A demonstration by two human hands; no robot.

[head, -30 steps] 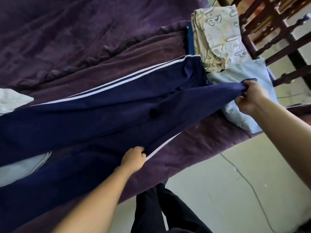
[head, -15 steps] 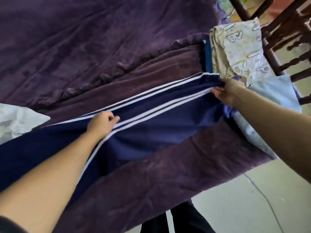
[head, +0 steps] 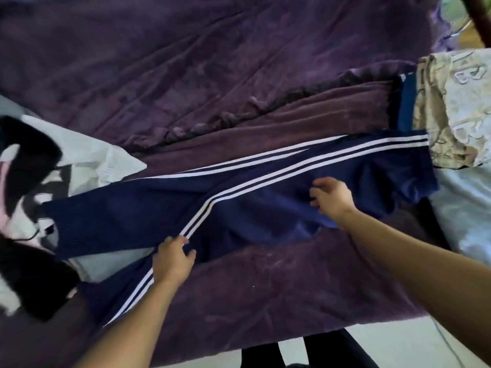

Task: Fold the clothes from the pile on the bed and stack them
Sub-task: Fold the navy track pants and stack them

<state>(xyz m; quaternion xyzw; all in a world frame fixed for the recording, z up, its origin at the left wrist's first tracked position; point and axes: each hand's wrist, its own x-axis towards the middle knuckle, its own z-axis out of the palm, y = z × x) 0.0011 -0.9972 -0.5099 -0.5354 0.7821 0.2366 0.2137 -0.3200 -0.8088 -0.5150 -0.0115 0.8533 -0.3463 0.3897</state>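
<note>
1. The navy track pants (head: 265, 208) with twin white side stripes lie stretched across the middle of the frame, running from the lower left up to the right.
2. They rest on a plush purple blanket (head: 279, 288) spread over the bed (head: 212, 62), whose quilted purple cover fills the top of the frame.
3. Your left hand (head: 174, 258), lower centre, lies on the pants right at the white stripes. Its fingers are fairly straight and its thumb is spread to the side, with nothing clamped in it.
4. Your right hand (head: 332, 197), right of centre, is over the wider navy part of the pants. Its fingers are apart and loosely bent and grip nothing. You cannot tell whether they touch the cloth.
5. At the right edge a cream letter-printed garment (head: 462, 102) lies folded, with a blue garment (head: 406, 102) showing just to its left.
6. Below them, a light blue garment (head: 467, 213) lies at the right edge, and the end of the pants reaches it.
7. At the left edge a white garment (head: 93, 160) and a black garment (head: 26, 160) lie crumpled together, and the pants' leg ends overlap them.
8. Pale floor (head: 398, 341) and your dark trouser legs (head: 332, 351) show along the bottom.
</note>
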